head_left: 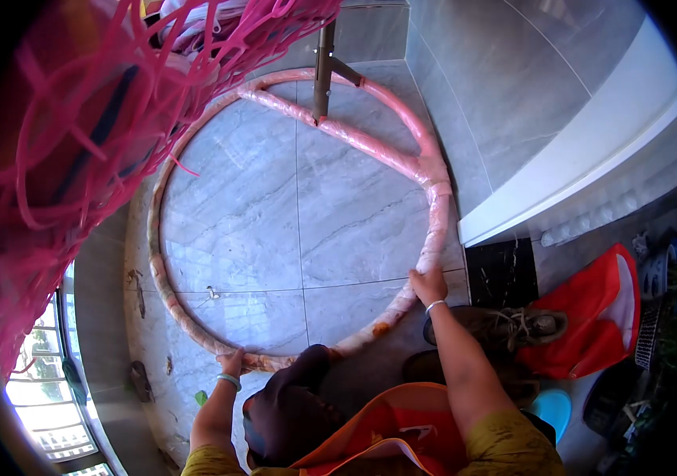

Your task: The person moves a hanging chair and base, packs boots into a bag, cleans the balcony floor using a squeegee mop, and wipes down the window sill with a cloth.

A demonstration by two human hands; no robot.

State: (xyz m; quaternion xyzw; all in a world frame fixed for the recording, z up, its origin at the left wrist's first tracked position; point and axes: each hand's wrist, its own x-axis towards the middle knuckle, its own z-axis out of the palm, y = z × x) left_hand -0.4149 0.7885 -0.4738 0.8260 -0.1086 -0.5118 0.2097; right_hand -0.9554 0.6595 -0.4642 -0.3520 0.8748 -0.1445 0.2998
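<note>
A large round tube frame (431,230), wrapped in pink and pale plastic film, lies on or just above the tiled floor; I cannot tell which. A straight wrapped bar (362,141) crosses its far side, where a dark metal post (323,75) rises. My right hand (428,284) is closed around the ring's near right side, a pale bracelet at the wrist. My left hand (232,362) grips the ring's near left edge, also with a bracelet. My dark-clothed knee hides part of the ring between them.
Pink woven strands (108,135) with cloth items inside hang at upper left. A white panel edge (576,166) stands at right. Shoes (541,324), a red cloth or bag (592,317) and a blue basin (551,412) lie at lower right. Windows (45,381) are at left.
</note>
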